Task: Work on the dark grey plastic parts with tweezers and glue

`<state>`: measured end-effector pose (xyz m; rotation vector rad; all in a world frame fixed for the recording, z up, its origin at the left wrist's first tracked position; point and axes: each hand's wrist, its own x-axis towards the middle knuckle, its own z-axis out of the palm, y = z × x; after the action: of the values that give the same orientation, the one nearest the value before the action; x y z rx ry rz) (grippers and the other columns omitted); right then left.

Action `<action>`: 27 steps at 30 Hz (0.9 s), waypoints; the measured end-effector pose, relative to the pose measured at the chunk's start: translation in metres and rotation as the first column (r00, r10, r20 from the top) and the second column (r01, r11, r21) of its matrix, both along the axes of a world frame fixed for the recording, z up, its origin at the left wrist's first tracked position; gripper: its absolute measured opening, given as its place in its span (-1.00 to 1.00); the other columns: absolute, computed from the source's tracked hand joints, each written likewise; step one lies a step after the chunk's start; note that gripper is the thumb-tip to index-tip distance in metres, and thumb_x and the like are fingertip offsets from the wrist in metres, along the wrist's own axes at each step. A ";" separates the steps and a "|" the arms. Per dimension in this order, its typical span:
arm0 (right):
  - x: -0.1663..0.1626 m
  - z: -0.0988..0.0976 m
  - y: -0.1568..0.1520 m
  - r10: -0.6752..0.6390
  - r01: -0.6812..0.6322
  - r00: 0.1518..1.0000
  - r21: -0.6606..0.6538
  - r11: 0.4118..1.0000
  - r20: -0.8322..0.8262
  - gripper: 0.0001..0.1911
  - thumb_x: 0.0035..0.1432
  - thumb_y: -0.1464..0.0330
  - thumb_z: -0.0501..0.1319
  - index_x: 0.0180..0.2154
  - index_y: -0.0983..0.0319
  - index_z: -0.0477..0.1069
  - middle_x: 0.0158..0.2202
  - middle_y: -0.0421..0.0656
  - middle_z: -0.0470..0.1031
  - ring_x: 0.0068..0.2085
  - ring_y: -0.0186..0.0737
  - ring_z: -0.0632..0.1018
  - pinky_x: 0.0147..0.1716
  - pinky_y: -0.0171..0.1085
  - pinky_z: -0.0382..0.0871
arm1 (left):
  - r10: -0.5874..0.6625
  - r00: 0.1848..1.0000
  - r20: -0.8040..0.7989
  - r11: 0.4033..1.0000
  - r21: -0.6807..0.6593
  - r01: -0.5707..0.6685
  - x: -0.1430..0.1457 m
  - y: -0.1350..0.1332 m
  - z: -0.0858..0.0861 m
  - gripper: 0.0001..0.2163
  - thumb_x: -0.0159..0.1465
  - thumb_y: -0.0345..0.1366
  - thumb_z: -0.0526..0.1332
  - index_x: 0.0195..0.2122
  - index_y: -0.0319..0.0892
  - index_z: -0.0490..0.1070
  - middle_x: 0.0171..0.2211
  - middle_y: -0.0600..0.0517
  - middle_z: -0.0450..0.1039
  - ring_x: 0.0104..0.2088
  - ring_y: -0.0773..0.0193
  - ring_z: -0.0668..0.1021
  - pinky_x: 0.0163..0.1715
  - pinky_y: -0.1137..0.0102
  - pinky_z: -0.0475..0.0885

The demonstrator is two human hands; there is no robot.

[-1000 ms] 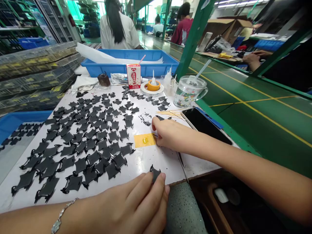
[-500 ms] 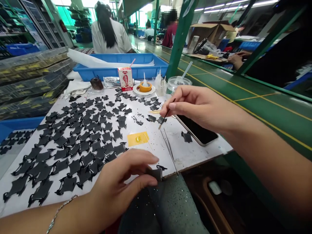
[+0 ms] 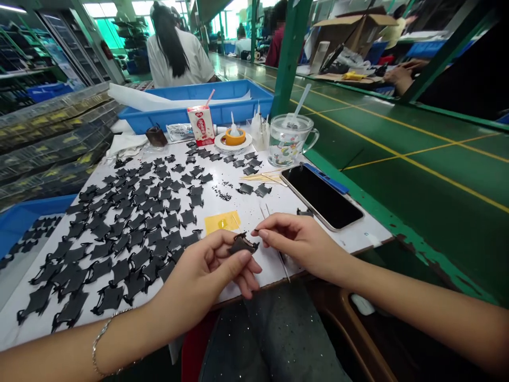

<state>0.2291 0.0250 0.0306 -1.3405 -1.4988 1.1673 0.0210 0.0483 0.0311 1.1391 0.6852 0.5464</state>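
My left hand (image 3: 207,276) pinches a small black flat piece (image 3: 241,245) just above the near edge of the white board (image 3: 246,204). My right hand (image 3: 302,244) is closed in a pinch on a thin stick, its tip touching that piece. Several identical black pieces (image 3: 131,223) lie spread over the board's left and middle. A yellow square with a glue drop (image 3: 222,222) lies just beyond my hands. Tweezers (image 3: 278,254) rest on the board, partly under my right hand.
A black phone (image 3: 321,196) lies at the right of the board, with toothpicks (image 3: 264,178), a glass mug (image 3: 289,141), a tape roll (image 3: 234,138) and a drink carton (image 3: 201,124) behind. A blue bin (image 3: 207,106) stands at the back. Other people work beyond, along the green conveyor (image 3: 397,159).
My right hand came down from above the phone to meet my left hand. My left hand lifted the black piece up from the board's edge toward the stick.
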 end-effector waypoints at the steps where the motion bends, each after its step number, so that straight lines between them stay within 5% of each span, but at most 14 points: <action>1: -0.001 -0.002 0.000 -0.008 0.008 1.000 -0.004 1.000 -0.019 -0.79 0.20 0.23 0.26 -0.29 0.24 0.54 -0.43 -0.19 0.56 -0.40 -0.28 0.50 -0.43 -0.30 0.35 | -0.013 1.000 -0.008 1.000 -0.022 0.013 0.001 0.001 -0.002 -0.83 0.41 -0.23 0.23 -0.28 -0.20 0.36 -0.41 0.04 0.60 -0.50 0.38 0.61 -0.45 0.52 0.55; 7: -0.007 -0.008 0.002 -0.040 0.030 0.989 -0.068 0.997 -0.141 -0.89 0.12 0.32 0.30 -0.38 0.24 0.52 -0.46 -0.24 0.53 -0.45 -0.35 0.46 -0.47 -0.36 0.30 | -0.022 0.994 -0.105 0.997 -0.082 0.013 0.005 0.000 -0.009 -0.75 0.41 -0.16 0.23 -0.32 -0.14 0.19 -0.36 0.04 0.60 -0.55 0.36 0.59 -0.63 0.55 0.46; 27: -0.012 -0.013 0.001 0.000 -0.034 0.969 -0.135 0.990 -0.246 -0.87 0.13 0.46 0.30 -0.44 0.14 0.49 -0.61 -0.35 0.52 -0.57 -0.39 0.52 -0.59 -0.42 0.35 | -0.023 0.974 -0.224 0.999 -0.052 0.012 0.011 0.001 -0.004 -0.74 0.36 -0.16 0.25 -0.39 -0.11 0.23 -0.61 0.11 0.53 -0.71 0.45 0.42 -0.72 0.65 0.32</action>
<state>0.2166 0.0260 0.0178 -1.2228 -1.2729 1.4145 0.0324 0.0490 0.0274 1.1688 0.8786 0.3855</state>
